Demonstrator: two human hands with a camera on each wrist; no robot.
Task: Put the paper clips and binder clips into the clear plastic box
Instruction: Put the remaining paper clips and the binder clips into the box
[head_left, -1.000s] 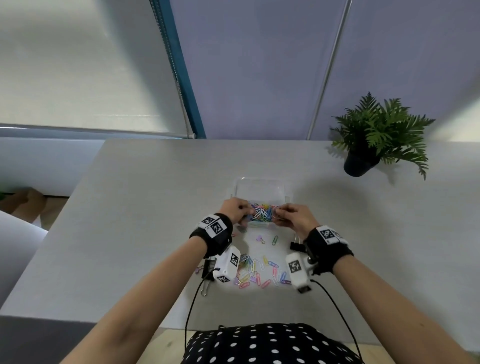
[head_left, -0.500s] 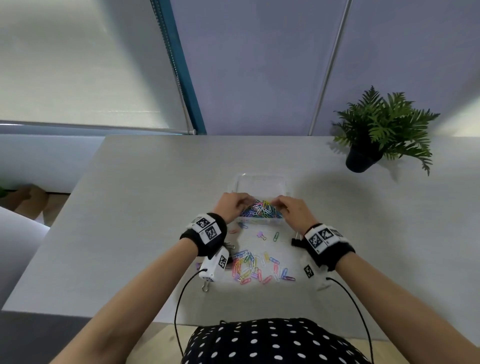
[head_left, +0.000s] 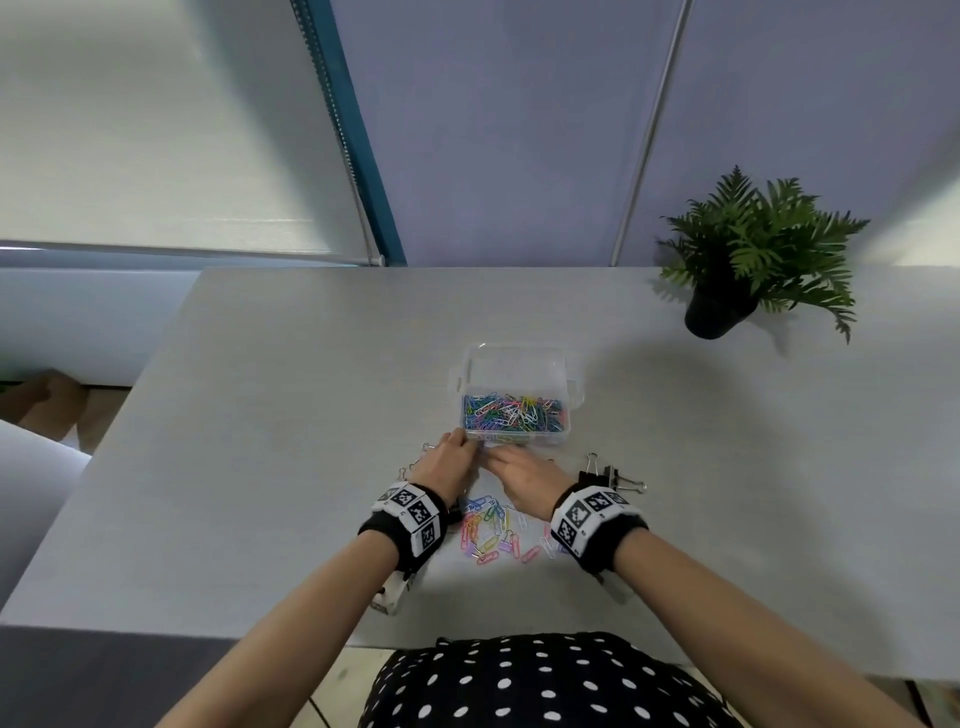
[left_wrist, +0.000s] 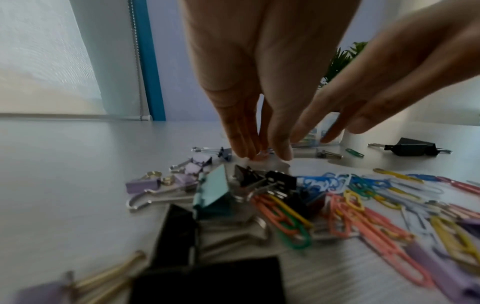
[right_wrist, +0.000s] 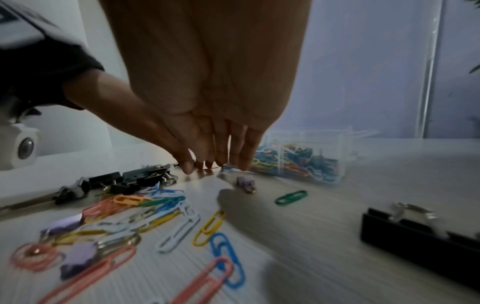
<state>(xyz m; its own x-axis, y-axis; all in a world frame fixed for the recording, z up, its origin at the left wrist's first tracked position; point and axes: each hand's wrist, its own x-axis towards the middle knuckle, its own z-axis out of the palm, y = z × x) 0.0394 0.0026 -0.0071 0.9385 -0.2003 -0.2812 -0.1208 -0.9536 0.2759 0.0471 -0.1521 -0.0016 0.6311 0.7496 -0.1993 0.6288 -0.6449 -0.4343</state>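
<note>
Clear plastic box (head_left: 519, 364): stood open on the table (head_left: 260, 415), just beyond my hands; a heap of coloured paper clips (head_left: 511, 413) lay inside it.
Loose paper clips (head_left: 491, 530): a mixed-colour scatter lay on the table between my wrists, nearer to me than the box.
Binder clips, left group (left_wrist: 215, 191): purple, teal and black ones were piled under my left wrist.
Binder clips, right group (head_left: 605, 475): black ones lay on the table just right of my right hand.
Left hand (head_left: 447, 467): fingers were straight and pressed together, tips down on the table beside the box's near left corner; whether they pinched anything, I could not tell.
Right hand (head_left: 524, 480): fingers were extended, tips at the table close to the left fingertips, holding nothing.
Potted plant (head_left: 748, 260): stood at the far right of the table, well apart.
</note>
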